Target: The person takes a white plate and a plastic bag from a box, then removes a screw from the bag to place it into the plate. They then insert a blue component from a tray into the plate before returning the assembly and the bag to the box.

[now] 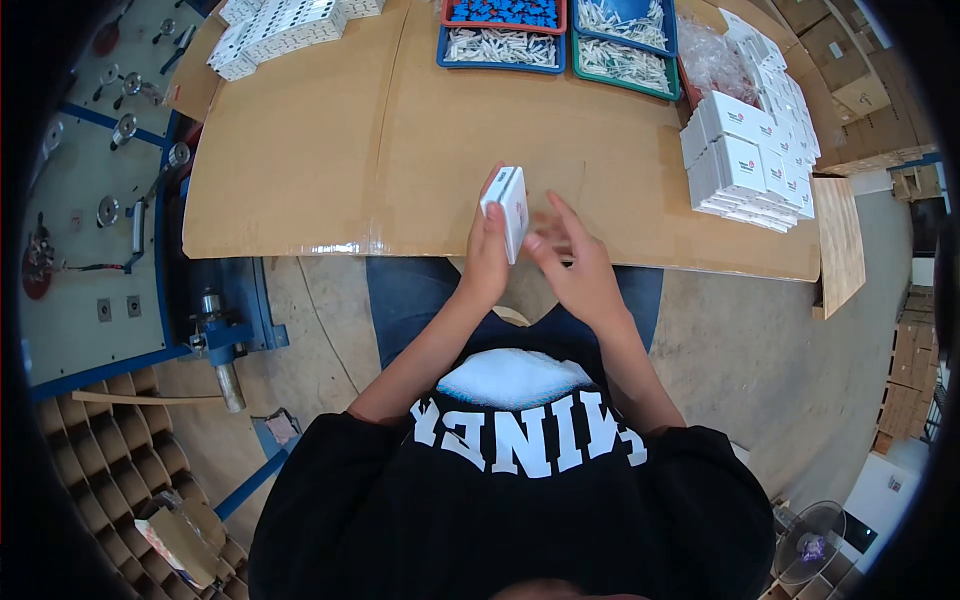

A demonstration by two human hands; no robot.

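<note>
A small white box (515, 215) stands on edge in my left hand (484, 262), its narrow side turned up and small dark print at the top of that side. The thumb and fingers of my left hand wrap round it. My right hand (585, 278) is just to the right of the box, fingers apart and slightly blurred, with nothing visible in it. Both hands are above the front part of the cardboard-covered table (300, 170).
White boxes (742, 165) are stacked at the table's right, beside clear plastic bags (715, 65). More boxes (290, 30) stand at the back left. Trays of white pieces (500, 48) and blue pieces (500, 12) sit at the back. A machine panel (85, 290) is at left.
</note>
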